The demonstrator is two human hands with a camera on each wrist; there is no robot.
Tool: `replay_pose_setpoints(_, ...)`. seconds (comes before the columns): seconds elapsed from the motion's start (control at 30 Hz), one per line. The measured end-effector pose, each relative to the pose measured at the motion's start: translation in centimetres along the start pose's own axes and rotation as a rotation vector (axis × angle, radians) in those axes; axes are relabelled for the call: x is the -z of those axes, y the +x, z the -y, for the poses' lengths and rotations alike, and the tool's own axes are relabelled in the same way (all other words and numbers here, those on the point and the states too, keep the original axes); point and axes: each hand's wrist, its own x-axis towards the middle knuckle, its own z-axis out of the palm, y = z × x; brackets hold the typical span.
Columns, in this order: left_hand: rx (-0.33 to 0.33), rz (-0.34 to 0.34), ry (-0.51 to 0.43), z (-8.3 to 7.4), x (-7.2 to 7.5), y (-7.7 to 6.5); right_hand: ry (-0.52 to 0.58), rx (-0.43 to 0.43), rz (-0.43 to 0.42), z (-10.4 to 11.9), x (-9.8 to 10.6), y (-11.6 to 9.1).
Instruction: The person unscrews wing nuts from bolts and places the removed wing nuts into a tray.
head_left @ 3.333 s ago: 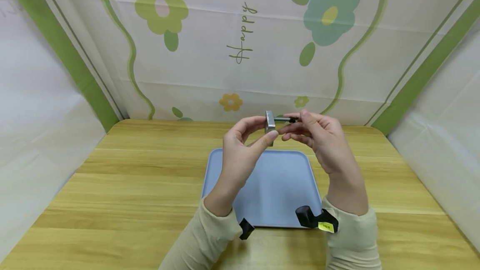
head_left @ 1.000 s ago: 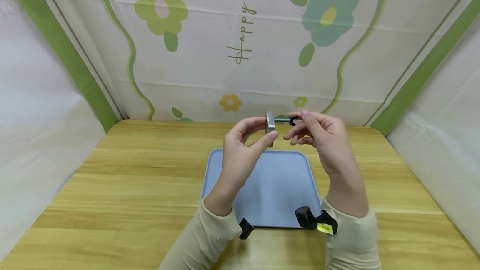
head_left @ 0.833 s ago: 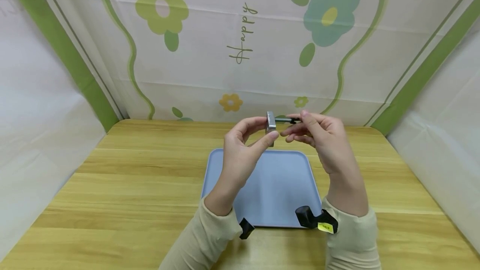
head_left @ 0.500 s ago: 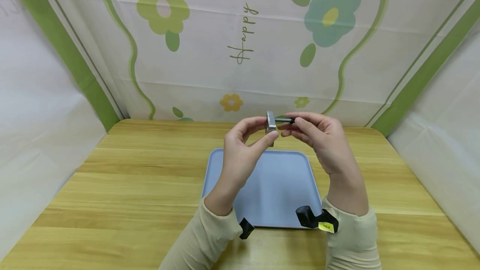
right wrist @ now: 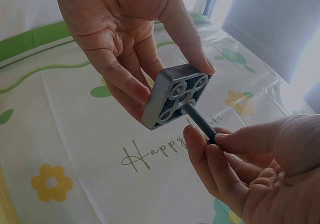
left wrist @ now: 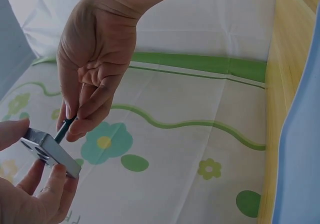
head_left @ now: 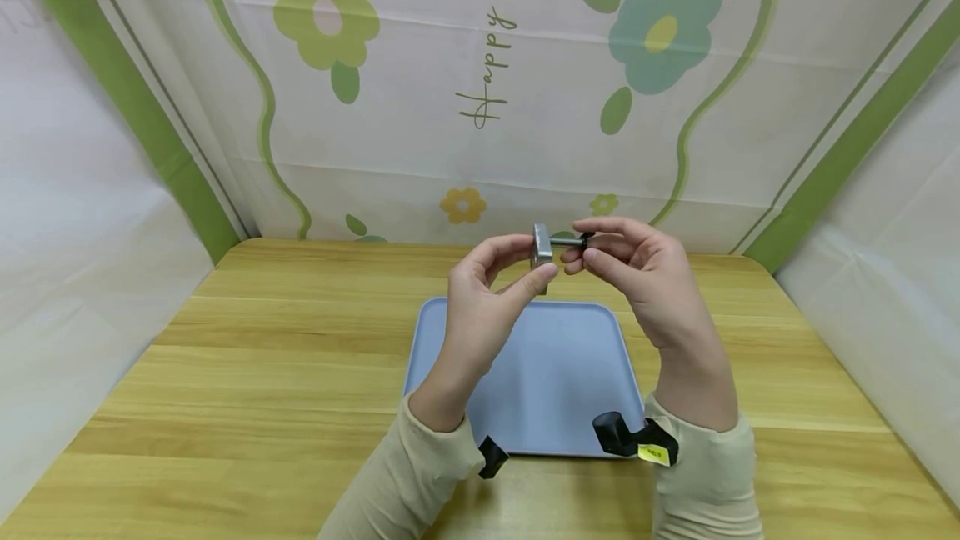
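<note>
My left hand [head_left: 480,298] holds a square silver metal plate [head_left: 542,245] by its edges, up above the tray. In the right wrist view the face of this plate [right wrist: 180,96] shows several round holes and a recessed ribbed back. A dark threaded bolt [right wrist: 201,122] stands out from a hole near the middle of that face. Thumb and fingers of my right hand [head_left: 648,286] pinch the outer black end of the bolt [head_left: 566,242]. How deep the bolt sits in the plate is hidden.
Below the hands a light-blue tray [head_left: 555,373] lies on the wooden table [head_left: 262,373]. A flower-printed cloth [head_left: 420,107] hangs behind the table, with white cloth sides left and right. Black camera mounts [head_left: 615,433] sit at the wrists.
My right thumb and fingers have shifted round the bolt's end, the thumb dropping lower and the index finger rising. The bolt's black end has turned. My left hand and the plate stay nearly still.
</note>
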Motion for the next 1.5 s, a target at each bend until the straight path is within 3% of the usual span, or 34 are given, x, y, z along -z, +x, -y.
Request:
replay_pose_setpoints(0.37, 0.004, 0.008, 0.004, 0.1, 0.0, 0.0, -0.141, 0.008, -0.046, 0.1, -0.2, 0.0)
replay_pose_setpoints(0.87, 0.015, 0.0, 0.007, 0.0, -0.1, -0.1, -0.156, -0.015, -0.052, 0.6, 0.1, -0.3)
replay_pose_setpoints(1.23, 0.008, -0.015, 0.031, 0.1, -0.1, -0.1, -0.131, 0.004, -0.246, 1.9, 0.6, -1.2)
replay_pose_setpoints(1.5, 0.01, -0.001, 0.019, 0.0, -0.2, -0.2, -0.134, -0.093, -0.119, 1.9, -0.3, -0.9)
